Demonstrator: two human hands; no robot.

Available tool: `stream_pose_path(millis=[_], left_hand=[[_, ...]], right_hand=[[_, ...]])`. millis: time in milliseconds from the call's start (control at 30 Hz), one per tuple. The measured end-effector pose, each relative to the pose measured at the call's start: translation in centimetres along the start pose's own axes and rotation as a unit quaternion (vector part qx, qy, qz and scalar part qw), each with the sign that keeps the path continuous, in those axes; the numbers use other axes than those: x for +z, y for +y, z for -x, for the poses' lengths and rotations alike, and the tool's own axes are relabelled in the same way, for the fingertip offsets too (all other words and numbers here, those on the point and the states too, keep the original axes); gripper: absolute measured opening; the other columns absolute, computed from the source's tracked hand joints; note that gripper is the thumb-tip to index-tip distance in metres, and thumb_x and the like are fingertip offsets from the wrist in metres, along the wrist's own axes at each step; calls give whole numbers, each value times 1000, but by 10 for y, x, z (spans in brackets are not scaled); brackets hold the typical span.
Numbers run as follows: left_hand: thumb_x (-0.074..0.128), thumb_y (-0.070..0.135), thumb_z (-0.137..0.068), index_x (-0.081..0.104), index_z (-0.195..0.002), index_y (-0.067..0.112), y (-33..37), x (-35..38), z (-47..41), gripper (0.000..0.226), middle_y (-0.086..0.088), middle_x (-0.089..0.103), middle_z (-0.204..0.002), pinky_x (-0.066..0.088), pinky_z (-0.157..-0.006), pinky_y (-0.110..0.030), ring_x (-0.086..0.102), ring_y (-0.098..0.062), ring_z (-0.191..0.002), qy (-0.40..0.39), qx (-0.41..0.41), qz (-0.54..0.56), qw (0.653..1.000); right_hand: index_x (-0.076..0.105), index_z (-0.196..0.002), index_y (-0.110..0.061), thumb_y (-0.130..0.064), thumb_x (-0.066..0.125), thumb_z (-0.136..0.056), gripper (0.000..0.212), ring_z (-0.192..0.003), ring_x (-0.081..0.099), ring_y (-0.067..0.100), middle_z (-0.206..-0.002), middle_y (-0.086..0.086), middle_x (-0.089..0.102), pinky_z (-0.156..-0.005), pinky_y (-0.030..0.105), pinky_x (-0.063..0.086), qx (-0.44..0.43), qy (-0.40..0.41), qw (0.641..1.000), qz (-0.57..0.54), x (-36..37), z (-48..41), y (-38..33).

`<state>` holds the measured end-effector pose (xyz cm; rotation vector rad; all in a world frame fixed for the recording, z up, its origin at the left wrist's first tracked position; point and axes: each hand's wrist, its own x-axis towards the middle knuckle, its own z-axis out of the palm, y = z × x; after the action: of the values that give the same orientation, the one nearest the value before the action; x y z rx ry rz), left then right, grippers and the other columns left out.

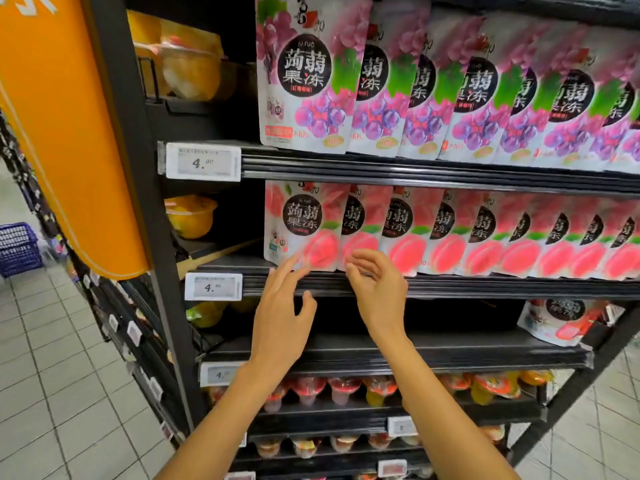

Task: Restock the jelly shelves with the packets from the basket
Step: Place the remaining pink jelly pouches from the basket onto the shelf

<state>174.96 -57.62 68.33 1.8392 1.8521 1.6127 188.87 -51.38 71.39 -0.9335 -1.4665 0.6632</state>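
Both bare arms reach up from the bottom edge toward the rack. The left hand (282, 308) is open, fingers spread, its fingertips at the front lip of the peach shelf (450, 284), just under the leftmost peach jelly packet (303, 225); whether they touch it is unclear. The right hand (375, 285) is open too, fingers loosely curled, empty, just below the second packet. The peach jelly packets stand upright in an overlapping row along that shelf. Above, the grape jelly packets (304, 74) line the next shelf the same way. Far left on the tiled floor sits the blue basket (17, 247).
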Motion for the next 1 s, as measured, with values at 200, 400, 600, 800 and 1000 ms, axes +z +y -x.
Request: stream_pose_path(millis=[200,400,600,800,1000], left_hand=[[52,9,-94,67,-109,21,-13,30,41,24,11,63,-113,40,-98,-13,56,-2,-111,-21,30,47,998],[55,1,-92,70,-101,15,-67,100,145,22,4,69,-103,51,-89,-27,63,-14,-97,-167,-117,53,978],[55,-7,-93,69,-105,-2,-99,170,276,18,-19,68,-106,50,-88,-34,61,-25,-91,-245,-333,93,906],[58,-11,-89,71,-97,0,-144,239,410,19,-15,72,-100,51,-84,-27,66,-27,-94,-253,-454,51,853],[58,-12,-88,71,-93,-6,-192,301,522,15,-12,70,-93,49,-88,-35,65,-27,-93,-269,-502,20,822]], right_hand=[[69,-102,-16,-9,71,-87,16,-81,68,4,-88,-5,73,-70,14,53,65,-35,997,32,-26,58,52],[70,-99,-4,1,68,-87,13,-74,64,9,-79,-2,68,-67,20,54,265,-85,958,66,-77,164,158],[62,-77,14,16,54,-87,13,-57,49,0,-62,18,52,-66,7,42,316,-210,910,165,-160,256,267],[70,-78,-5,20,64,-80,26,-76,65,0,-87,7,67,-84,26,52,410,-236,861,189,-205,338,378],[73,-96,-1,-1,62,-89,13,-80,58,10,-90,7,68,-66,2,38,498,-332,770,220,-228,414,495]])
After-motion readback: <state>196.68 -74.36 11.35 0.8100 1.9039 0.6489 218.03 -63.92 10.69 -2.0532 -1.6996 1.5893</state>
